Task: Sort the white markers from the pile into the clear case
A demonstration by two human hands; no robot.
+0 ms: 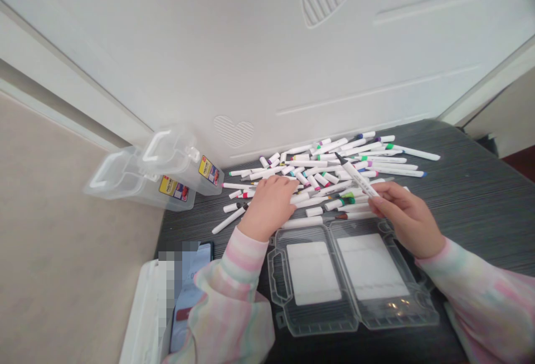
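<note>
Pinched in my right hand is a white marker, tilted up to the left with its dark, uncapped end showing. It is held above the right part of a pile of white markers and loose caps with coloured ends. My left hand reaches over the left-middle of this pile, palm down. Its thumb is apart from the fingers, whose tips are partly hidden among the caps. Nearer to me, between my forearms, a clear plastic case lies unfolded with white sheets in its two halves.
Two clear plastic boxes with handles and yellow labels stand at the back left edge of the dark table. A phone lies by my left sleeve, beside a white object. A white panel with heart reliefs rises behind the pile.
</note>
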